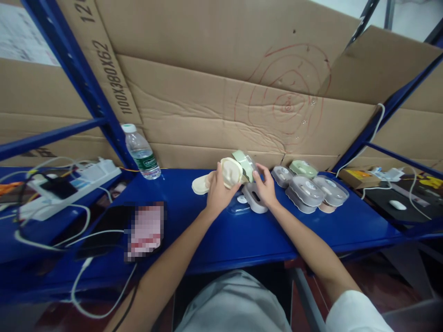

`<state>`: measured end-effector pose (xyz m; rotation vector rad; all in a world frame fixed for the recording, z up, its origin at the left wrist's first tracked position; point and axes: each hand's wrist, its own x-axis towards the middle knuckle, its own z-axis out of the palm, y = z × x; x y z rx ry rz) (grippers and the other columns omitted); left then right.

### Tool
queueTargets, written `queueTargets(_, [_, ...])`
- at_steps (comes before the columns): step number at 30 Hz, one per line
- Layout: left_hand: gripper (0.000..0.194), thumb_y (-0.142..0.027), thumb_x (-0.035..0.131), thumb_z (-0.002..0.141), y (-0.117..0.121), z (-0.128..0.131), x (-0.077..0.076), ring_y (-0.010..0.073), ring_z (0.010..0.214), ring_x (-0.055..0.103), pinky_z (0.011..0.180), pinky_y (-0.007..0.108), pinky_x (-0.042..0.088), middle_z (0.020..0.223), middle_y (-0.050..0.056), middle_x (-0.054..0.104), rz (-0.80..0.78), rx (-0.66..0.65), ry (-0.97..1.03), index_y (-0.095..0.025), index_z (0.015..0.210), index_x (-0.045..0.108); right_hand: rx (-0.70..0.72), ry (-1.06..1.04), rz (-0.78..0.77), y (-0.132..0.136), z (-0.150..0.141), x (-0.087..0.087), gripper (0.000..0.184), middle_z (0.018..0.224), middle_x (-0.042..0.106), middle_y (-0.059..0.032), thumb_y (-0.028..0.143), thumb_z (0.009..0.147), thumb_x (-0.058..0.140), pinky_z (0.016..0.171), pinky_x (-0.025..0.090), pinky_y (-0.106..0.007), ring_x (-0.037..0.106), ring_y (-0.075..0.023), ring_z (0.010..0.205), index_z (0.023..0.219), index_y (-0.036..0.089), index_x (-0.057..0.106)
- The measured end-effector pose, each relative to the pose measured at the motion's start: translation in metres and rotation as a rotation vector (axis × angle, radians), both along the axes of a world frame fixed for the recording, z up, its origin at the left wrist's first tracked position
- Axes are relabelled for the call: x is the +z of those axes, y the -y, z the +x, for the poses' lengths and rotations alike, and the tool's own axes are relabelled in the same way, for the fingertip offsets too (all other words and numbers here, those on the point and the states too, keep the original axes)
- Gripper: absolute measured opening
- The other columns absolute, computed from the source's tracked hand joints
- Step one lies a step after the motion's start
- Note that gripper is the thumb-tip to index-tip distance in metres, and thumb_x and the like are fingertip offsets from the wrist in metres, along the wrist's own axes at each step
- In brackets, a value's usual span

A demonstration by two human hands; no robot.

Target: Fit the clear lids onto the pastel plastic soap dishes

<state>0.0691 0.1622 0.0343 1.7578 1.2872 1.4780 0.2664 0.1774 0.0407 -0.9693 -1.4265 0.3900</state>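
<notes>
A round cream piece with a shallow hollow and a raised rim point(231, 173) is upright in my left hand point(218, 192), whose thumb and fingers close on its edge. My right hand point(266, 188) grips a pale green piece with a clear plastic part point(245, 162), tilted just beside the cream piece. Below my right hand lies an oval grey case point(254, 199), partly covered by it. A clear lid with a round white sticker point(239, 206) rests flat to its left. A flat cream piece point(200, 185) lies left of my left hand, which hides part of it.
On the right stand several grey lidded cases point(306, 192), stacked, and a green one point(302, 168). A water bottle point(142, 154) stands at the back left. Phones point(104, 230), white cables and a power strip point(79, 186) lie on the left. Cardboard point(194, 106) backs the blue table point(242, 242).
</notes>
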Motion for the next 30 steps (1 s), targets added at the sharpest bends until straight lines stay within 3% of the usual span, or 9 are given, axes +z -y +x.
queueTargets(2, [0.109, -0.050, 0.082, 0.081, -0.003, -0.006, 0.001, 0.0450, 0.160, 0.021, 0.128, 0.064, 0.017, 0.172, 0.023, 0.026, -0.004, 0.076, -0.088, -0.017, 0.167, 0.023, -0.043, 0.040, 0.036, 0.002, -0.001, 0.000, 0.051, 0.135, 0.069, -0.0127, 0.060, 0.098, 0.060, 0.114, 0.047, -0.046, 0.063, -0.0276, 0.128, 0.131, 0.022, 0.066])
queueTargets(5, [0.095, -0.055, 0.075, 0.086, -0.006, -0.011, 0.000, 0.0511, 0.158, 0.020, 0.124, 0.071, 0.017, 0.173, 0.026, 0.021, -0.014, 0.143, -0.167, -0.015, 0.163, 0.035, -0.089, 0.095, 0.075, 0.002, -0.001, -0.001, 0.048, 0.135, 0.068, -0.0126, 0.057, 0.101, 0.057, 0.113, 0.047, -0.047, 0.062, -0.0276, 0.128, 0.133, 0.022, 0.065])
queueTargets(9, [0.079, -0.053, 0.073, 0.088, -0.004, -0.010, 0.001, 0.0489, 0.158, 0.023, 0.125, 0.067, 0.019, 0.172, 0.025, 0.024, 0.035, 0.148, -0.174, -0.015, 0.153, 0.050, -0.103, 0.180, 0.133, 0.002, 0.001, -0.001, 0.044, 0.135, 0.067, -0.0129, 0.053, 0.102, 0.058, 0.113, 0.048, -0.047, 0.061, -0.0272, 0.128, 0.134, 0.023, 0.065])
queueTargets(12, [0.061, -0.051, 0.073, 0.089, -0.002, -0.007, 0.004, 0.0429, 0.153, 0.035, 0.125, 0.062, 0.023, 0.161, 0.021, 0.044, 0.078, 0.123, -0.114, -0.020, 0.141, 0.063, -0.081, 0.231, 0.181, 0.006, 0.001, 0.001, 0.041, 0.136, 0.065, -0.0139, 0.048, 0.102, 0.059, 0.113, 0.049, -0.047, 0.060, -0.0271, 0.130, 0.134, 0.023, 0.065])
queueTargets(15, [0.045, -0.056, 0.070, 0.090, -0.003, -0.005, 0.008, 0.0343, 0.127, 0.062, 0.111, 0.051, 0.046, 0.128, 0.015, 0.069, 0.086, 0.036, -0.015, -0.021, 0.119, 0.073, 0.025, 0.299, 0.191, 0.011, -0.002, 0.004, 0.040, 0.138, 0.063, -0.0127, 0.047, 0.101, 0.062, 0.113, 0.050, -0.046, 0.059, -0.0268, 0.132, 0.134, 0.024, 0.065])
queueTargets(18, [0.046, -0.061, 0.062, 0.094, -0.006, -0.006, 0.009, 0.0264, 0.099, 0.073, 0.089, 0.040, 0.058, 0.106, 0.010, 0.076, 0.073, -0.068, 0.091, -0.019, 0.110, 0.073, 0.118, 0.246, 0.134, 0.010, -0.003, 0.004, 0.040, 0.137, 0.064, -0.0108, 0.050, 0.099, 0.065, 0.108, 0.054, -0.044, 0.060, -0.0265, 0.131, 0.131, 0.026, 0.066])
queueTargets(23, [0.045, -0.060, 0.062, 0.094, -0.010, -0.009, 0.007, 0.0241, 0.096, 0.073, 0.086, 0.035, 0.057, 0.103, 0.010, 0.077, 0.074, -0.075, 0.176, -0.018, 0.107, 0.071, -0.009, 0.067, 0.001, -0.011, 0.018, 0.002, 0.047, 0.127, 0.069, -0.0109, 0.060, 0.102, 0.052, 0.088, 0.063, -0.042, 0.067, -0.0262, 0.115, 0.129, 0.024, 0.064])
queueTargets(27, [0.035, -0.046, 0.075, 0.087, -0.006, -0.007, 0.002, 0.0269, 0.103, 0.071, 0.096, 0.040, 0.054, 0.102, 0.009, 0.074, 0.101, -0.002, 0.122, -0.020, 0.109, 0.069, -0.201, 0.375, -0.028, -0.025, 0.044, -0.003, 0.047, 0.130, 0.065, -0.0159, 0.055, 0.099, 0.058, 0.096, 0.060, -0.043, 0.063, -0.0285, 0.122, 0.127, 0.019, 0.067])
queueTargets(30, [0.032, -0.040, 0.079, 0.082, 0.000, -0.003, 0.001, 0.0309, 0.112, 0.068, 0.105, 0.045, 0.049, 0.104, 0.010, 0.073, 0.123, 0.035, 0.072, -0.022, 0.105, 0.069, -0.233, 0.541, -0.110, -0.029, 0.048, -0.011, 0.041, 0.127, 0.067, -0.0168, 0.048, 0.099, 0.058, 0.109, 0.052, -0.048, 0.063, -0.0292, 0.123, 0.122, 0.017, 0.071])
